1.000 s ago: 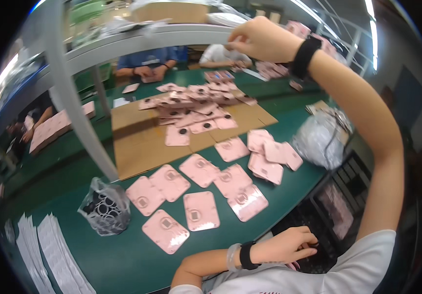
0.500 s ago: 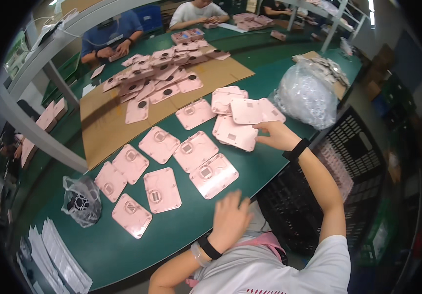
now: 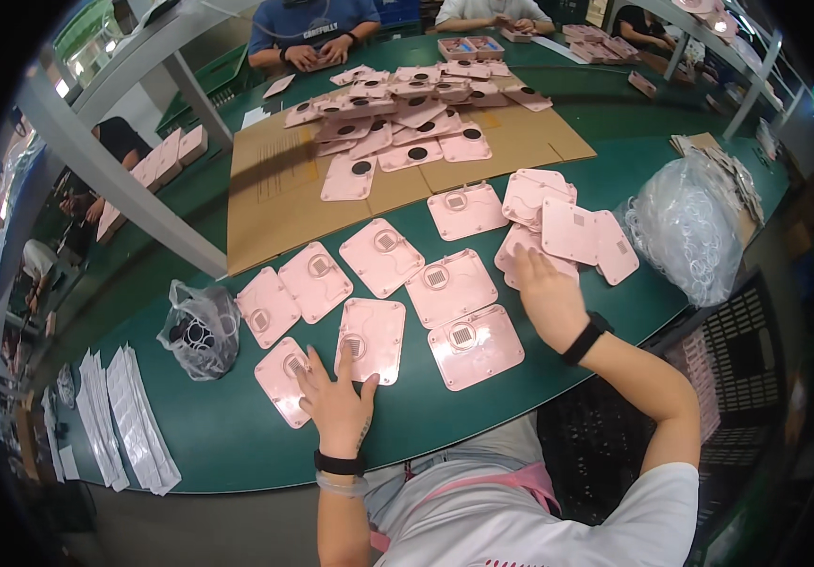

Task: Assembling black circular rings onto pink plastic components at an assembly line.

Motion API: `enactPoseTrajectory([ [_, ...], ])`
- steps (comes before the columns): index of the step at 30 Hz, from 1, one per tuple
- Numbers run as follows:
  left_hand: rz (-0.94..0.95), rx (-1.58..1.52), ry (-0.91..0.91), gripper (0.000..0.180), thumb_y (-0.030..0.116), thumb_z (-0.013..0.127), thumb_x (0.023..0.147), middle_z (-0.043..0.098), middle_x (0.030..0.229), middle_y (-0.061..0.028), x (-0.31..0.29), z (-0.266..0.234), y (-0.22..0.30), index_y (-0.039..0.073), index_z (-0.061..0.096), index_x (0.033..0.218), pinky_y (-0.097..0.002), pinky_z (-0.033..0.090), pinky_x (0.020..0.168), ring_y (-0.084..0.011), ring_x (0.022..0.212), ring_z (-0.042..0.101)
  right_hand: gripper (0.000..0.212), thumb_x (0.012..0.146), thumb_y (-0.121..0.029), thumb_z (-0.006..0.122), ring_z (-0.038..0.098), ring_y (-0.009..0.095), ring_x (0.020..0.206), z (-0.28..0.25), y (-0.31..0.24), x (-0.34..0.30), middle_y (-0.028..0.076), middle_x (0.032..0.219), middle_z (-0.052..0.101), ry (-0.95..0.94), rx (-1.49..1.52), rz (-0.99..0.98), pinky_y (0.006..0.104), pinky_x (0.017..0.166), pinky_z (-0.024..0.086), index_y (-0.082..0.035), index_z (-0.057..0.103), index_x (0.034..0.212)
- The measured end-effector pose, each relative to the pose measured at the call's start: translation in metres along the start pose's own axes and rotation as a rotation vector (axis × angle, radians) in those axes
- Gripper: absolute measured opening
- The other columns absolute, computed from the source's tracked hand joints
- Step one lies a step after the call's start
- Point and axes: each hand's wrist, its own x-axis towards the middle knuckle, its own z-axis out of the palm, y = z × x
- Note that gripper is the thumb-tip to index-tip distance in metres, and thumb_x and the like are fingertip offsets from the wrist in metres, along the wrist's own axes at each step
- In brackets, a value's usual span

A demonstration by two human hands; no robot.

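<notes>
My left hand is open, fingers spread over the adjoining edges of two pink plastic panels, one slanted and one more upright. Each panel has a round grille and small screw posts. On the right, my open right hand lies with its fingers stretched over a pink panel at the near side of an overlapping pile. Between my hands, two more panels, one farther and one nearer, lie with edges meeting. Other loose panels lie beyond my left hand.
Cardboard bears a heap of pink panels with black discs. A clear bag of rings stands right, a smaller bag of dark parts left, near white packets. Black crates stand beside the table; people work across it.
My left hand has moved left and forward from the table's near edge onto the panels. My right hand now lies flatter on the pile. The whole view has shifted.
</notes>
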Motion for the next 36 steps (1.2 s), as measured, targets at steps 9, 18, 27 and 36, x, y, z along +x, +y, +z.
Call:
enactPoseTrajectory([
  [9,-0.097,-0.043,0.301,0.066,0.039,0.062,0.086,0.021,0.147,-0.0297,-0.028,0.005,-0.045,0.009,0.04,0.14,-0.0605,0.024,0.101,-0.0496,0.132,0.024,0.042,0.077,0.007,0.05,0.065,0.03,0.089,-0.075,-0.049,0.009,0.015,0.102,0.065,-0.364,0.858,-0.327,0.0379,0.074,0.052,-0.002,0.06,0.117],
  [18,-0.009,-0.24,0.153,0.049,0.028,0.059,0.089,0.034,0.144,-0.0246,-0.032,-0.011,-0.078,0.008,0.048,0.133,-0.0497,0.025,0.105,-0.0408,0.133,0.031,0.025,0.083,-0.004,0.056,0.063,0.034,0.089,0.01,-0.109,0.004,0.018,0.101,0.065,-0.559,0.91,-0.671,0.0394,0.079,0.051,-0.001,0.064,0.107],
  [27,-0.043,-0.3,0.606,0.025,0.011,0.059,0.083,0.064,0.102,-0.0198,0.124,-0.076,-0.246,0.001,0.063,0.106,-0.0421,0.048,0.086,-0.0366,0.098,0.059,0.028,0.084,-0.009,0.06,0.063,0.034,0.088,-0.058,-0.088,-0.015,0.016,0.098,0.065,-0.615,0.849,-0.694,0.0396,0.077,0.051,-0.003,0.062,0.111],
  [36,-0.341,0.101,0.075,0.049,0.037,0.058,0.08,0.054,0.123,-0.0255,0.214,-0.068,-0.252,0.007,0.061,0.118,-0.0486,0.042,0.097,-0.0412,0.112,0.054,0.028,0.082,-0.01,0.065,0.064,0.033,0.086,-0.067,-0.088,-0.019,0.015,0.095,0.066,-0.58,0.824,-0.643,0.038,0.075,0.051,-0.004,0.063,0.109],
])
